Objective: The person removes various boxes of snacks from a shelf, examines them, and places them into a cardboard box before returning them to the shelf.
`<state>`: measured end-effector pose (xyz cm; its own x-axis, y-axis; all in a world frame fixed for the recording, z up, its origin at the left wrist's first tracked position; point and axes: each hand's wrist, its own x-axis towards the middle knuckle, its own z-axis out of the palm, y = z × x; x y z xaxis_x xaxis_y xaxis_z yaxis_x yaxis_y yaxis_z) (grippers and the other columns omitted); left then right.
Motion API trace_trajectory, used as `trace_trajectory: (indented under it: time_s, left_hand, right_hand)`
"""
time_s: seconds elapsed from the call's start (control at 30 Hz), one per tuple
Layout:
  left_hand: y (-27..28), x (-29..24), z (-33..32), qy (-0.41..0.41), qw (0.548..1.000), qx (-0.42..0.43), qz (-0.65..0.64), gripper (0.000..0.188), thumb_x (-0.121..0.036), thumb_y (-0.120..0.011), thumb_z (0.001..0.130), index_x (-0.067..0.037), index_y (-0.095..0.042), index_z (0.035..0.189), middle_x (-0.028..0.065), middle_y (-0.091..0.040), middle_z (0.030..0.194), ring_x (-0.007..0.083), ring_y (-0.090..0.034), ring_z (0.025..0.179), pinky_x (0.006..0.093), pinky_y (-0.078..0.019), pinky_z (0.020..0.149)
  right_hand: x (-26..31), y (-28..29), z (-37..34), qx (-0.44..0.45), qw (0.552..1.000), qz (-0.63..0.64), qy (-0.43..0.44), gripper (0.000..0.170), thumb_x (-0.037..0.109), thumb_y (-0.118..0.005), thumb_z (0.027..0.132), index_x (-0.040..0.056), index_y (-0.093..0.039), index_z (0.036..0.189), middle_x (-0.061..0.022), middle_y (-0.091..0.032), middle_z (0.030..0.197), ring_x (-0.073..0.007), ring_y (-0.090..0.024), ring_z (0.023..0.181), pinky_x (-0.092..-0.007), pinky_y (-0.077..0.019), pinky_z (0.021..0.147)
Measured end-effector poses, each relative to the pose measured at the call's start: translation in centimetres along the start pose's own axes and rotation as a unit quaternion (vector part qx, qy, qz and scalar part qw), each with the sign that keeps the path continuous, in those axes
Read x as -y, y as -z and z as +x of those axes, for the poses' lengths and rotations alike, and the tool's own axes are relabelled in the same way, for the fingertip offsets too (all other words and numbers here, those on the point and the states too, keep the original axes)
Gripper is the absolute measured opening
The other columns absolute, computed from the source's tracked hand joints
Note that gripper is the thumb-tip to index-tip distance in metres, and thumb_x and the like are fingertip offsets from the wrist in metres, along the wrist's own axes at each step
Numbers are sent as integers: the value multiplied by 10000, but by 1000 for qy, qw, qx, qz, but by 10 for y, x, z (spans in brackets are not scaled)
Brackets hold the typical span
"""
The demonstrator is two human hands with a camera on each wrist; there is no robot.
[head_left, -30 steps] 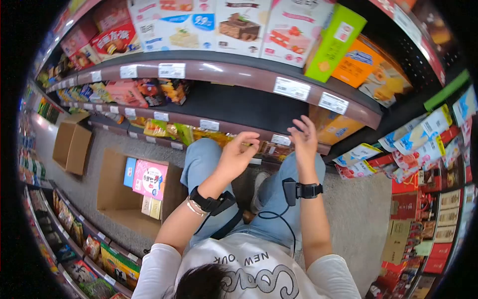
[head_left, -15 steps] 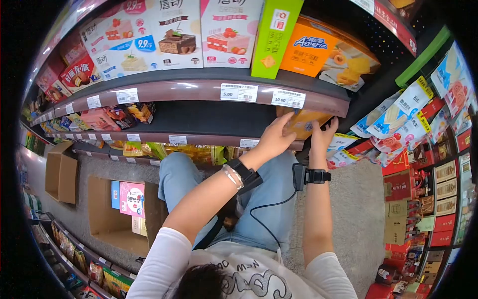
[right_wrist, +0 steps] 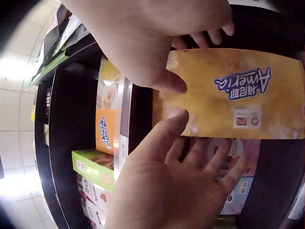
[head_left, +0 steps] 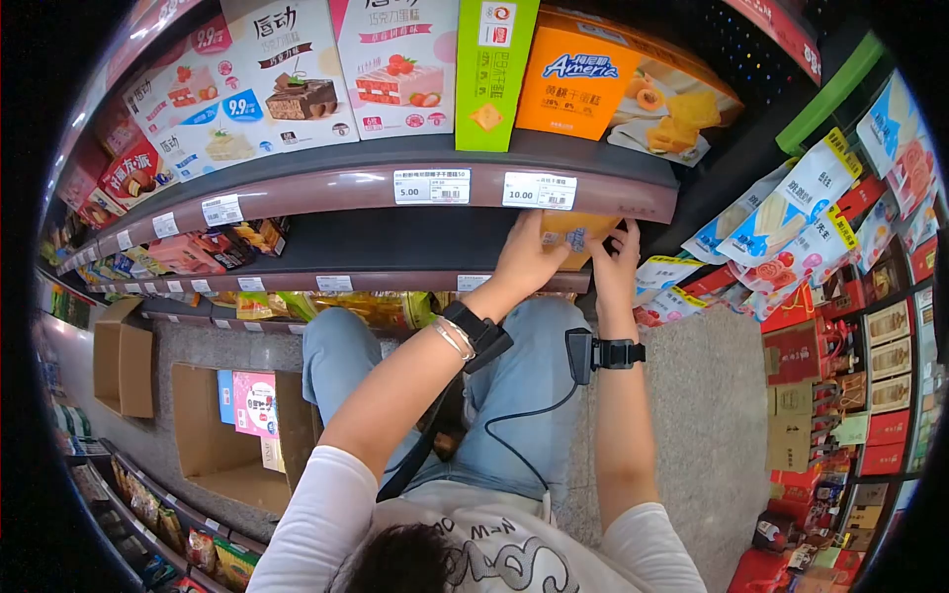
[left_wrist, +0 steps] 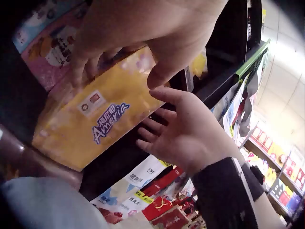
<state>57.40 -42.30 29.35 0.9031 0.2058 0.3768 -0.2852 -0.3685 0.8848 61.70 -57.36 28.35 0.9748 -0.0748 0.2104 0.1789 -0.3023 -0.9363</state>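
A yellow box [left_wrist: 107,112] with a blue Ameria logo sits on the lower shelf, its end turned toward the person. My left hand [head_left: 529,259] is at its left side, thumb over the near edge and fingers along the side face. On the other side is my right hand [head_left: 617,265], its thumb [right_wrist: 172,84] on the near edge and its fingers partly hidden behind the box. Both hands hold the box between them. Beside it on the shelf, a pink box [left_wrist: 55,52] shows in the left wrist view.
Above, a shelf edge with price tags [head_left: 432,186] overhangs the hands. An orange Ameria box [head_left: 573,79] and a green box [head_left: 492,74] stand on it. Snack bags [head_left: 781,222] hang at the right. An open carton [head_left: 222,474] holding boxes is on the floor.
Both hands were raised and holding nothing in front of the knees. They have moved forward and right to the yellow box and closed in on its sides. The head view has shifted right.
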Motion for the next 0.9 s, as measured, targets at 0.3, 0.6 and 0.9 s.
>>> trace_trajectory:
  time_s: [0.3, 0.6, 0.9]
  left_hand:
    - [55, -8, -9, 142, 981, -19, -132, 618, -103, -712, 810, 20, -399, 1328, 194, -547, 1267, 270, -601, 1095, 359, -506, 900]
    - [77, 12, 0, 37, 999, -24, -2, 388, -186, -716, 788, 14, -642, 1112, 223, -663, 1043, 304, -651, 973, 395, -519, 823]
    - [101, 9, -4, 37, 999, -16, -35, 324, -113, -704, 801, 14, -639, 1091, 155, -695, 976, 252, -663, 890, 356, -507, 811]
  right_hand:
    - [27, -28, -11, 108, 976, 172, 80, 669, -23, -644, 799, 38, -320, 1381, -162, -436, 1376, -262, -408, 1299, -370, -309, 1083]
    - [8, -42, -8, 172, 965, 200, 11, 633, 46, -661, 820, -8, -353, 1371, -169, -476, 1318, -271, -462, 1249, -384, -352, 1052]
    - [32, -62, -23, 161, 970, 181, -24, 589, 111, -706, 821, -28, -419, 1316, -137, -546, 1218, -235, -558, 1106, -344, -428, 962]
